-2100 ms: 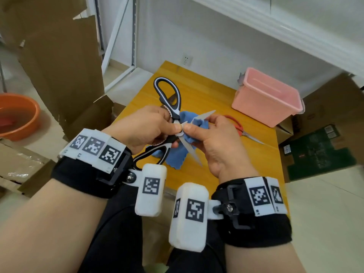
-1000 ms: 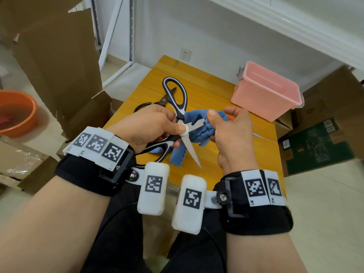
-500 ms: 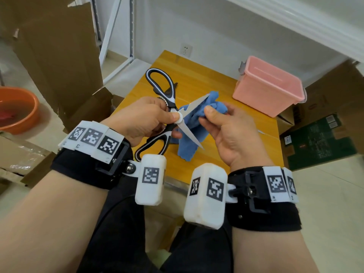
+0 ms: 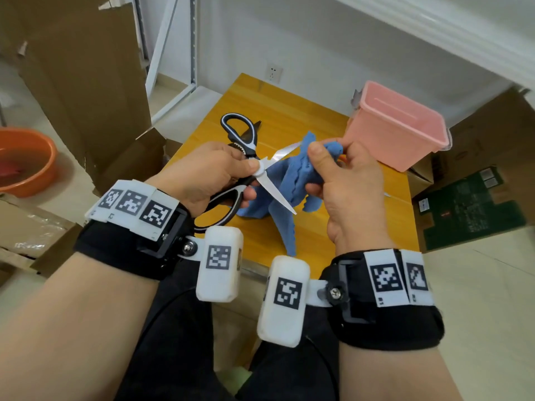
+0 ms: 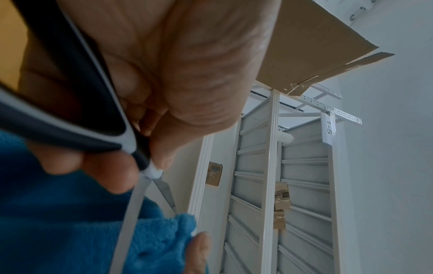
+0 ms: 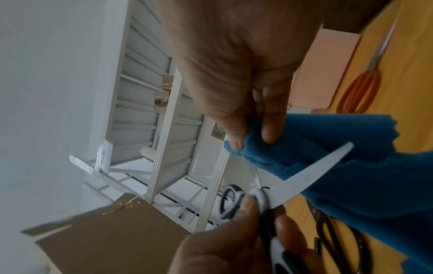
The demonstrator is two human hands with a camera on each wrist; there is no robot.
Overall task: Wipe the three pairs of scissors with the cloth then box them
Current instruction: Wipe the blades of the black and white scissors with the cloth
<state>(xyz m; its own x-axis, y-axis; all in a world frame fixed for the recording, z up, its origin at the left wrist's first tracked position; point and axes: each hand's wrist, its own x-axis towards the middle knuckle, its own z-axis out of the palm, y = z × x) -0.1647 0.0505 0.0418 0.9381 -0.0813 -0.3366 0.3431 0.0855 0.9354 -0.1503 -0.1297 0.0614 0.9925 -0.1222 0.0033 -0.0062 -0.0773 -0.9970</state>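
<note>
One wooden table fills the frame's centre, bare toward its far edge. One pink box sits upper right. One blue cloth, pinched by the right hand, wraps a blade. Three scissors: black-and-white scissors, blades spread, gripped by the left hand; orange scissors and black scissors lying on the table.
</note>
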